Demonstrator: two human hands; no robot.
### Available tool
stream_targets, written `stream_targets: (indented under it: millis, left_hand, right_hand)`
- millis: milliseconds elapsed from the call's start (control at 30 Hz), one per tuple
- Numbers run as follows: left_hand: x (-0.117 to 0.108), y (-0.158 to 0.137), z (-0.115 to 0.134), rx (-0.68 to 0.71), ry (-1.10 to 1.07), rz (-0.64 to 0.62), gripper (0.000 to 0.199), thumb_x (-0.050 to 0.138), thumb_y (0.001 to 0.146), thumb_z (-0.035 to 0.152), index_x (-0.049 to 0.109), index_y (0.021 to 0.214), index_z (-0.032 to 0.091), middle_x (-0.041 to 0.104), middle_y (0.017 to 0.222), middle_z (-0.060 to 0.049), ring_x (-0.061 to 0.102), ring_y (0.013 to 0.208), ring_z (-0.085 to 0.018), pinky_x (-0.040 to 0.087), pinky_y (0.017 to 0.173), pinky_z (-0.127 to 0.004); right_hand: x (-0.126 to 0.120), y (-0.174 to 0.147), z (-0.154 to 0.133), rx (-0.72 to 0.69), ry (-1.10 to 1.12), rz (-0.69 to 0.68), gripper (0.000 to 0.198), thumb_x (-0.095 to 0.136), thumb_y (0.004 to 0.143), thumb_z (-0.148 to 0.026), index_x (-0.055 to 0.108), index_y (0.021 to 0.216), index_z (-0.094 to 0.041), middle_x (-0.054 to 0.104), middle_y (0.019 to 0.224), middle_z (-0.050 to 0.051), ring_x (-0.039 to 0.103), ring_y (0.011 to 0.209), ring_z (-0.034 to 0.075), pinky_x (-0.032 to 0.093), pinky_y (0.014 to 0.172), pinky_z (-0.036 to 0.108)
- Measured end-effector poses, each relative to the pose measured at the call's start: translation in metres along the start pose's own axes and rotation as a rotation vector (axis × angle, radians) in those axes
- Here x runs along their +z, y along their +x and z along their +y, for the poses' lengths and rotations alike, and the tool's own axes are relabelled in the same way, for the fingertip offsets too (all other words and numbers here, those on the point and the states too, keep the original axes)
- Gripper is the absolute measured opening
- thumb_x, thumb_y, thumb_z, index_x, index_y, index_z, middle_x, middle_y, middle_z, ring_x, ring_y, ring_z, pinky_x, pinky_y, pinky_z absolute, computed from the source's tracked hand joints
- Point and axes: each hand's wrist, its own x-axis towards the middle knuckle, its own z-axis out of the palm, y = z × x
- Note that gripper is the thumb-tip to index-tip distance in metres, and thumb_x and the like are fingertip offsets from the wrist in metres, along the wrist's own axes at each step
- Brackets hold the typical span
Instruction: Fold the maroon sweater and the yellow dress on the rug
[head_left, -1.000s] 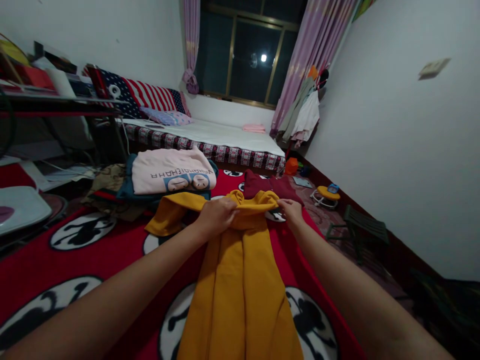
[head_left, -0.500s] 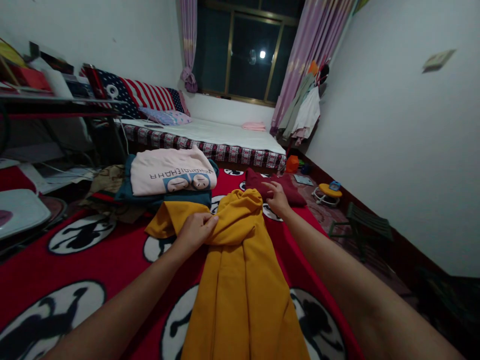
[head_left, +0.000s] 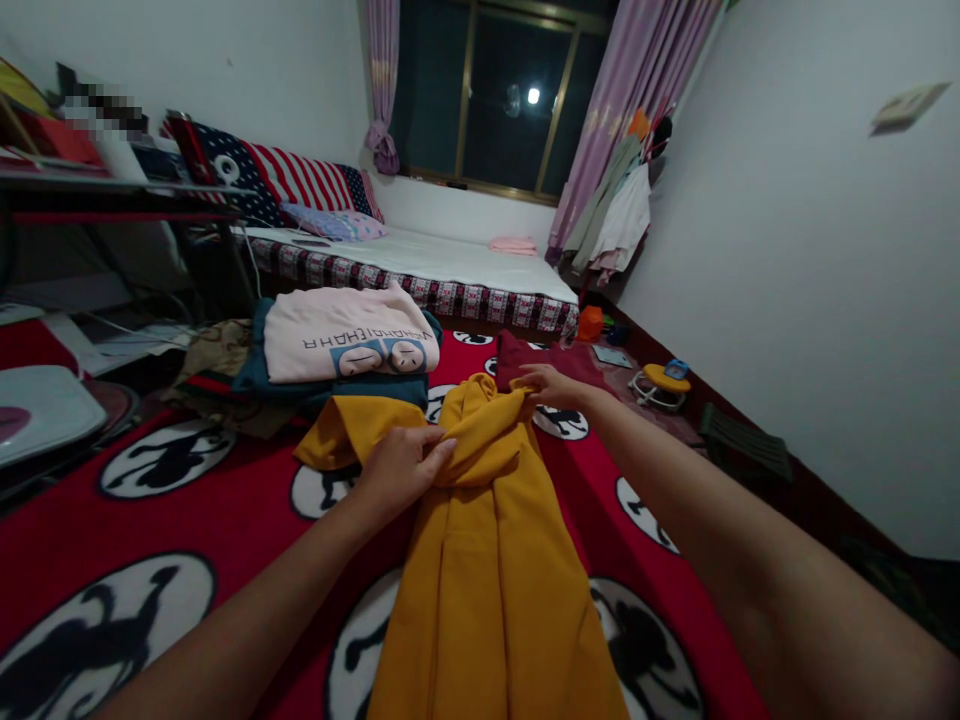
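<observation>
Left hand (head_left: 401, 468) pressing yellow garment (head_left: 487, 560), right hand (head_left: 546, 385) at its far end

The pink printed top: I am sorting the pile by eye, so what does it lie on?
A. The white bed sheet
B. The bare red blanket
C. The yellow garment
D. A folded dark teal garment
D: the pink printed top rests on a folded dark teal garment, whose edge shows beneath it, apart from the yellow garment under the left hand and right hand.
</observation>
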Motion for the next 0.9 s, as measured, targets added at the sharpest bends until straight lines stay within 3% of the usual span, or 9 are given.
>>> stream_targets:
  millis: [67, 200, 367, 500, 567, 633, 700, 800, 900]
  left_hand:
    - [-0.001, 0.004, -0.006, -0.06, 0.036, 0.062, 0.036, 0.043, 0.089, 0.041, 0.056, 0.064, 0.018, 0.056, 0.061, -0.001, 0.053, 0.062, -0.015, 0.027, 0.056, -0.025]
    - [0.001, 0.014, -0.02, -0.179, 0.133, 0.12, 0.035, 0.043, 0.09, 0.042, 0.062, 0.072, 0.019, 0.065, 0.071, -0.004, 0.06, 0.072, -0.019, 0.032, 0.06, -0.025]
    - [0.008, 0.017, -0.034, -0.315, 0.321, 0.168, 0.035, 0.044, 0.089, 0.045, 0.072, 0.09, 0.023, 0.072, 0.086, -0.009, 0.065, 0.084, -0.027, 0.036, 0.061, -0.029]
    - [0.009, 0.013, -0.037, -0.371, 0.365, 0.16, 0.035, 0.047, 0.086, 0.045, 0.073, 0.095, 0.025, 0.073, 0.09, -0.01, 0.066, 0.087, -0.029, 0.041, 0.062, -0.03]
    - [0.009, 0.012, -0.035, -0.372, 0.369, 0.154, 0.035, 0.047, 0.085, 0.045, 0.074, 0.093, 0.026, 0.073, 0.088, -0.01, 0.066, 0.086, -0.029, 0.043, 0.063, -0.031]
    - [0.01, 0.011, -0.033, -0.369, 0.376, 0.154, 0.034, 0.047, 0.086, 0.045, 0.074, 0.091, 0.026, 0.073, 0.086, -0.009, 0.067, 0.085, -0.028, 0.044, 0.064, -0.03]
    - [0.011, 0.009, -0.032, -0.358, 0.384, 0.157, 0.033, 0.047, 0.086, 0.044, 0.074, 0.091, 0.026, 0.073, 0.084, -0.008, 0.067, 0.083, -0.027, 0.045, 0.065, -0.03]
    - [0.015, 0.006, -0.033, -0.318, 0.365, 0.164, 0.033, 0.047, 0.088, 0.044, 0.073, 0.095, 0.025, 0.072, 0.083, -0.008, 0.067, 0.083, -0.026, 0.045, 0.067, -0.029]
    - [0.017, 0.002, -0.038, -0.205, 0.246, 0.196, 0.033, 0.045, 0.091, 0.041, 0.071, 0.099, 0.023, 0.072, 0.09, -0.008, 0.066, 0.087, -0.024, 0.047, 0.075, -0.029]
  right_hand:
    - [-0.009, -0.005, 0.011, 0.024, 0.03, 0.021, 0.025, 0.064, 0.073, -0.033, 0.074, 0.087, -0.015, 0.069, 0.103, 0.007, 0.059, 0.102, 0.025, 0.045, 0.085, 0.029]
    - [-0.009, -0.008, 0.015, 0.241, -0.108, 0.128, 0.038, 0.062, 0.074, -0.053, 0.071, 0.074, -0.015, 0.065, 0.075, 0.004, 0.06, 0.075, 0.019, 0.041, 0.063, 0.024]
    - [0.026, 0.001, -0.013, 0.375, -0.324, 0.522, 0.04, 0.064, 0.075, -0.051, 0.067, 0.097, -0.019, 0.061, 0.1, 0.009, 0.059, 0.087, 0.022, 0.042, 0.065, 0.027]
    - [0.047, -0.003, -0.034, 0.252, -0.251, 0.871, 0.037, 0.053, 0.085, -0.037, 0.058, 0.115, -0.016, 0.058, 0.115, 0.014, 0.053, 0.106, 0.027, 0.043, 0.085, 0.035]
    - [0.055, -0.011, -0.043, 0.131, -0.242, 0.954, 0.034, 0.043, 0.091, -0.031, 0.056, 0.119, -0.016, 0.054, 0.127, 0.014, 0.047, 0.118, 0.025, 0.037, 0.097, 0.038]
    - [0.065, -0.019, -0.048, 0.018, -0.289, 0.818, 0.038, 0.038, 0.094, -0.032, 0.053, 0.126, -0.018, 0.048, 0.138, 0.012, 0.039, 0.13, 0.024, 0.028, 0.106, 0.041]
    - [0.077, -0.022, -0.049, 0.003, -0.336, 0.536, 0.045, 0.036, 0.095, -0.038, 0.049, 0.134, -0.019, 0.043, 0.146, 0.011, 0.031, 0.137, 0.024, 0.02, 0.112, 0.046]
    - [0.09, -0.016, -0.043, 0.155, -0.317, 0.187, 0.054, 0.027, 0.097, -0.045, 0.038, 0.143, -0.019, 0.032, 0.153, 0.009, 0.022, 0.142, 0.024, 0.013, 0.113, 0.054]
    - [0.089, -0.008, -0.042, 0.256, -0.254, 0.061, 0.056, 0.023, 0.098, -0.046, 0.031, 0.147, -0.02, 0.022, 0.156, 0.008, 0.017, 0.144, 0.023, 0.009, 0.113, 0.058]
